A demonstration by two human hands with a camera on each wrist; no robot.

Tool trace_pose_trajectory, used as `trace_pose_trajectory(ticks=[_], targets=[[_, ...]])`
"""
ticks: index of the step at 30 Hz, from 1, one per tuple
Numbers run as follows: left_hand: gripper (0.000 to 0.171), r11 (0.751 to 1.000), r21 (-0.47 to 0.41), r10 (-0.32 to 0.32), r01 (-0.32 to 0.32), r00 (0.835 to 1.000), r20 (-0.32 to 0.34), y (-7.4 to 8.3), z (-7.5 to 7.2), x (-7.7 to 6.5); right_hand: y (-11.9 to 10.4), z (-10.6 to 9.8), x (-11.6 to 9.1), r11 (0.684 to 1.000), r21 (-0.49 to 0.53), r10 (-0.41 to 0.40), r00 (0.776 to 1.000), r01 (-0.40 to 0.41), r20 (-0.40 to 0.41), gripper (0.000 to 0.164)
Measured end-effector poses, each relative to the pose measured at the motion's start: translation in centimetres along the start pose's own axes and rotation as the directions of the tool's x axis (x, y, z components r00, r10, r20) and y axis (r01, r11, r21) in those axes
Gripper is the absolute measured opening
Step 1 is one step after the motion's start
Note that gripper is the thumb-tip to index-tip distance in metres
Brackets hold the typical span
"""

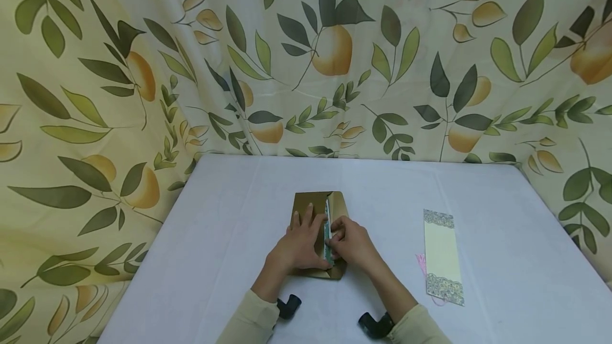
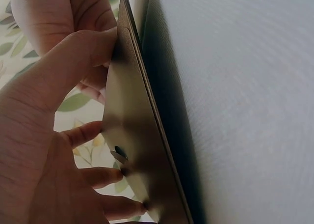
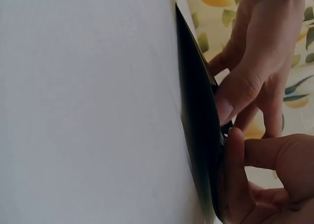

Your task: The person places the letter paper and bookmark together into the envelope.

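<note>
A gold envelope (image 1: 306,201) lies on the table in front of me, its right-hand part (image 1: 338,203) angled like a flap. A narrow strip of a teal-and-white patterned card (image 1: 327,254) shows at its opening. My left hand (image 1: 302,243) spreads over the envelope, fingers fairly straight, the thumb near the card's lower end. In the left wrist view its fingertips touch the envelope's face (image 2: 127,96). My right hand (image 1: 354,243) has curled fingers and pinches at the card's edge; its fingertips are partly hidden. The right wrist view shows both hands meeting at the envelope's dark edge (image 3: 201,111).
To the right lies a cream bookmark (image 1: 442,251) with lace-patterned ends and a pink tassel (image 1: 421,263). The table (image 1: 229,216) has a white cover. A curtain (image 1: 306,94) printed with leaves and fruit hangs behind and to the sides.
</note>
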State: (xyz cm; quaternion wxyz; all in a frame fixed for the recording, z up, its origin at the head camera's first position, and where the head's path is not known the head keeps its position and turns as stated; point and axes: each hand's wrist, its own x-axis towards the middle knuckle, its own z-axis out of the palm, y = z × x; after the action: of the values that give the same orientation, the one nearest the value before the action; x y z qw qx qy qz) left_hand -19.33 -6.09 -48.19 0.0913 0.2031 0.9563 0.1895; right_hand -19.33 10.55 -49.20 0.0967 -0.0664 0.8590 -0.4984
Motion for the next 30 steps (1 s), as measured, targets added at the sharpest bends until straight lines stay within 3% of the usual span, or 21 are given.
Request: trace_pose_trajectory(ticks=[11,18,23,30], targets=[[0.102,1.000,-0.002,0.000,0.000,1.000,0.010,0.2,-0.1,-0.1,-0.3,0.7,-0.3,0.994,0.102,0.030,0.999,-0.032,0.021,0.019],[0.101,1.000,-0.003,0.009,-0.009,1.000,0.009,0.1,0.1,0.1,-0.3,0.6,-0.4,0.998,0.062,0.032,0.999,-0.033,0.014,0.018],[0.099,1.000,0.008,0.012,-0.012,1.000,-0.002,-0.1,0.1,-0.1,-0.5,0.4,-0.5,0.997,0.072,0.003,0.998,-0.008,0.071,0.019],[0.100,1.000,-0.001,0.016,-0.016,1.000,0.006,0.1,0.3,-0.2,-0.4,-0.9,-0.8,1.000,-0.015,0.008,0.991,-0.006,0.135,0.015]])
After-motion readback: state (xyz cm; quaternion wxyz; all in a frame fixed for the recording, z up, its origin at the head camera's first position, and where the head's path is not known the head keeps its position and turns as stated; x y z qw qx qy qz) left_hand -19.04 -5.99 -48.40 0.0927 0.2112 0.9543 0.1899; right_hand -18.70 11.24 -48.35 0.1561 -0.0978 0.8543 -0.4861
